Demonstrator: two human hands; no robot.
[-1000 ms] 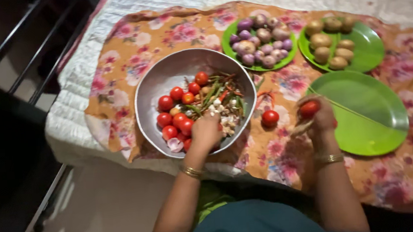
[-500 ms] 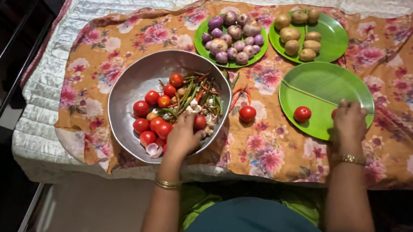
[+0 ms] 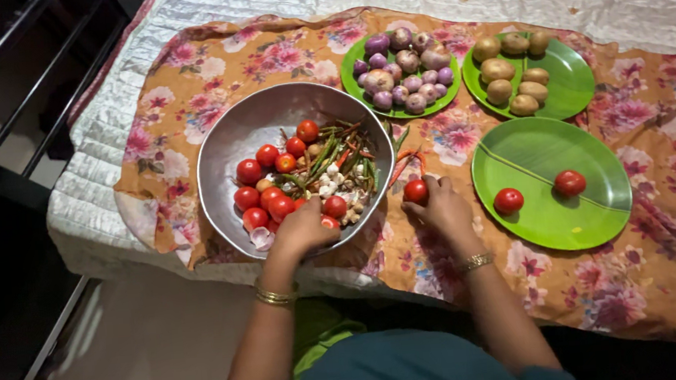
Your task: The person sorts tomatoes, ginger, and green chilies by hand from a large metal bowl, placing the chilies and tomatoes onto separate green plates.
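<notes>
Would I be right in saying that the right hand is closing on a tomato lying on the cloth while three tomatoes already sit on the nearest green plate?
Not quite: the nearest green plate holds two tomatoes, not three, as the head view shows. The right hand is indeed closing on a tomato lying on the cloth.

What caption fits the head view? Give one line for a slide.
Left hand in metal bowl of tomatoes; right hand grips a tomato on the cloth.

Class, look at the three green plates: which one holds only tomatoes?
The nearest, largest green plate, beside the right hand: it holds two tomatoes. The far two hold onions and potatoes.
</notes>
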